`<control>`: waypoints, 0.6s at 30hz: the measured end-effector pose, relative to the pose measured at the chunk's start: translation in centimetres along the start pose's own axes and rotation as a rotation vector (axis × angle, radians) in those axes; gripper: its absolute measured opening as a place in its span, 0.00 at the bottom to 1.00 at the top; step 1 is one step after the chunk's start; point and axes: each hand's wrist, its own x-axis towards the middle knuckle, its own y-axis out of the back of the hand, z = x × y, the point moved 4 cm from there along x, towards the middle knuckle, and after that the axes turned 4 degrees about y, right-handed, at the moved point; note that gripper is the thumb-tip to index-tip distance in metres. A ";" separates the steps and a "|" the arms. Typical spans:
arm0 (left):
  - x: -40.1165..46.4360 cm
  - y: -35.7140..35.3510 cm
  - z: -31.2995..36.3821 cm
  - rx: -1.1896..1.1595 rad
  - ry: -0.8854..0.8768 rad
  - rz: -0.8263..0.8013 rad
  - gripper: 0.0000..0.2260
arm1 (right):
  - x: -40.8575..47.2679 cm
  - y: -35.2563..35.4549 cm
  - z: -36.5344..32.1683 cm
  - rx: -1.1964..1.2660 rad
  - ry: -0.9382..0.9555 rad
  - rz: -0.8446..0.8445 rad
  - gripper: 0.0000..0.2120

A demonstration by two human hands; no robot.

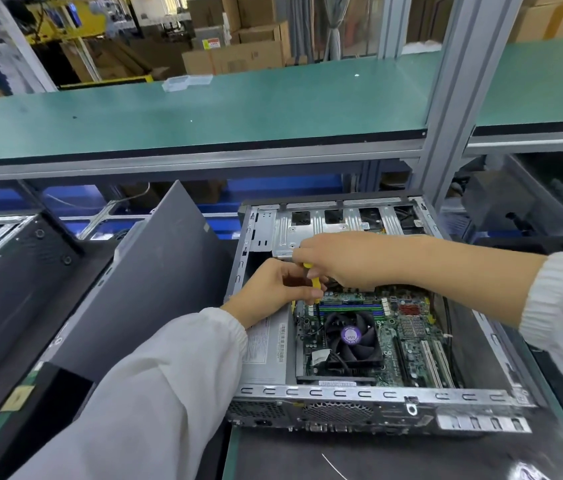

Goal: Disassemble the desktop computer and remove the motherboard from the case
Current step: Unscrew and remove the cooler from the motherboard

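The open desktop case (342,393) lies flat in front of me, its rear panel toward me. Inside sits the green motherboard (408,344) with a black CPU fan (351,337) and a silver power supply (266,351) on its left. A metal drive bracket (325,223) spans the far end. My left hand (273,289) grips the yellow handle of a screwdriver (314,289) that points down at the board's far left corner. My right hand (339,258) is closed over the top of the same handle.
The removed grey side panel (155,271) leans against the case's left side. Another dark computer case (6,265) stands further left. A green shelf (204,109) on aluminium posts (456,109) overhangs the bench, bearing a clear plastic box (186,83). Cardboard boxes fill the background.
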 end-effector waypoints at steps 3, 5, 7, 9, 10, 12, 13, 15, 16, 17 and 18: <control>0.1 -0.2 -0.1 -0.002 0.002 0.024 0.03 | 0.4 0.2 0.3 -0.200 -0.146 0.049 0.22; 0.0 -0.4 0.1 -0.016 -0.011 0.022 0.04 | 1.1 0.1 -0.2 -0.368 -0.179 0.114 0.27; 0.0 -0.4 0.2 -0.033 -0.027 0.031 0.09 | 1.5 -0.5 -0.5 -0.348 -0.186 0.124 0.21; 0.0 -0.3 0.2 -0.043 -0.026 0.031 0.13 | 1.5 -1.0 -0.5 -0.213 -0.142 0.112 0.10; 0.0 -0.4 0.2 -0.054 -0.021 0.027 0.14 | 1.4 -1.1 -0.4 -0.137 -0.105 0.098 0.05; 0.1 -0.3 0.2 -0.072 -0.019 0.021 0.14 | 0.8 -0.9 -0.2 -0.006 -0.035 0.059 0.08; 0.0 -0.2 0.2 -0.077 -0.020 0.028 0.13 | 0.6 -0.6 -0.1 0.020 0.000 0.046 0.12; 0.2 -0.1 0.1 -0.087 -0.013 0.044 0.08 | 0.5 -0.2 -0.3 0.041 0.055 0.024 0.16; 0.3 -0.1 0.0 -0.078 -0.010 0.050 0.07 | 0.5 -0.3 -0.4 0.047 0.046 0.008 0.13; 0.4 -0.1 0.0 -0.062 -0.005 0.056 0.08 | 0.5 -0.3 -0.5 0.059 0.006 -0.001 0.11; 0.4 -0.2 0.0 -0.053 -0.002 0.054 0.10 | 0.6 -0.3 -0.4 0.043 -0.066 -0.006 0.16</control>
